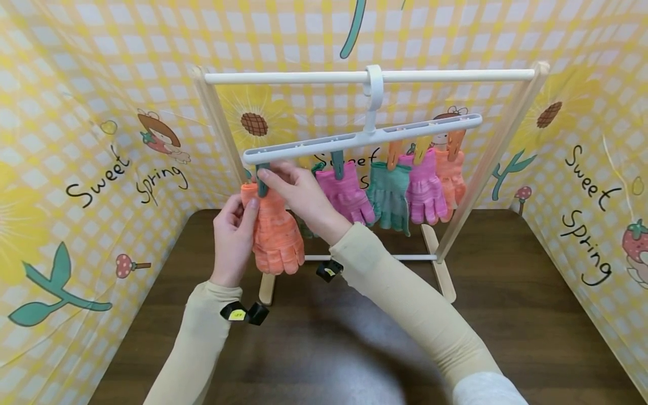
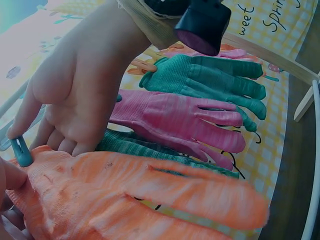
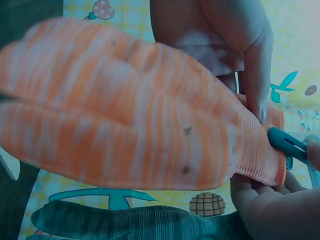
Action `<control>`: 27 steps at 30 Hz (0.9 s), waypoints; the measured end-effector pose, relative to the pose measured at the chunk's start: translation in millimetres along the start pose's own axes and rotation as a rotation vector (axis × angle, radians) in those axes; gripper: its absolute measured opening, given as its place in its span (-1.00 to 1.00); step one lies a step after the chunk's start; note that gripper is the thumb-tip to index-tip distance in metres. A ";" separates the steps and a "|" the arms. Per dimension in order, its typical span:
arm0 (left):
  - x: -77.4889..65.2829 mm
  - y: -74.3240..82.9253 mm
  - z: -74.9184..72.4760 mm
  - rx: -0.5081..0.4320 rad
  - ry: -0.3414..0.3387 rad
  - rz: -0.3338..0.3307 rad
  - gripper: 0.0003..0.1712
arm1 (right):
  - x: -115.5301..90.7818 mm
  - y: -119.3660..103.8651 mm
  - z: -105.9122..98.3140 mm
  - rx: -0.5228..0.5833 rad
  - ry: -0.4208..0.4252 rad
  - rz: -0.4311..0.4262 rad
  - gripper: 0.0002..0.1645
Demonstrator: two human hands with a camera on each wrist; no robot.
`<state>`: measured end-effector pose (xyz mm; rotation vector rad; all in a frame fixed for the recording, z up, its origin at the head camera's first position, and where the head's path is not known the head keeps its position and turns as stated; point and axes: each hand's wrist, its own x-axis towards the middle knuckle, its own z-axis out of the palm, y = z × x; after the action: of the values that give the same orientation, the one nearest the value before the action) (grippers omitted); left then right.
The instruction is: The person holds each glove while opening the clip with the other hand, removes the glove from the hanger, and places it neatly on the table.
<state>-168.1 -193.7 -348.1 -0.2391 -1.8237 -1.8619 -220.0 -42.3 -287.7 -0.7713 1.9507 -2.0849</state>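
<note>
An orange striped knit glove (image 1: 278, 236) hangs fingers-down under the left end of a light grey clip hanger (image 1: 304, 148). My left hand (image 1: 235, 233) pinches its cuff between thumb and fingers. At that cuff sits a dark green clothespin (image 1: 262, 183), gripped near its top by my right hand (image 1: 306, 194). In the left wrist view the right thumb presses the clothespin (image 2: 21, 151) at the cuff's edge. In the right wrist view the clothespin (image 3: 287, 143) overlaps the ribbed cuff (image 3: 262, 150), with the left thumb beside it.
Along the hanger hang pink gloves (image 1: 344, 191), green gloves (image 1: 390, 194) and another orange glove (image 1: 453, 174), with orange and yellow clothespins at the right. The hanger tilts, left end lower, hooked on the white rod (image 1: 293, 77) of a wooden rack (image 1: 493, 163) on a dark table (image 1: 324, 337).
</note>
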 end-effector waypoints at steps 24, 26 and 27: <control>-4.1 -0.4 -1.7 0.122 -0.030 0.030 -0.70 | 0.5 2.8 6.0 0.069 0.194 0.012 -0.58; -4.4 -0.2 -2.0 0.124 -0.031 0.033 -0.70 | 0.3 2.7 6.4 0.077 0.200 0.007 -0.57; -4.5 -0.2 -2.1 0.127 -0.031 0.036 -0.71 | 0.2 2.8 6.5 0.082 0.201 0.002 -0.57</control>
<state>-164.0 -194.6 -350.5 -0.2546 -1.9374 -1.7193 -217.6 -48.4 -290.4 -0.5621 1.9455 -2.3045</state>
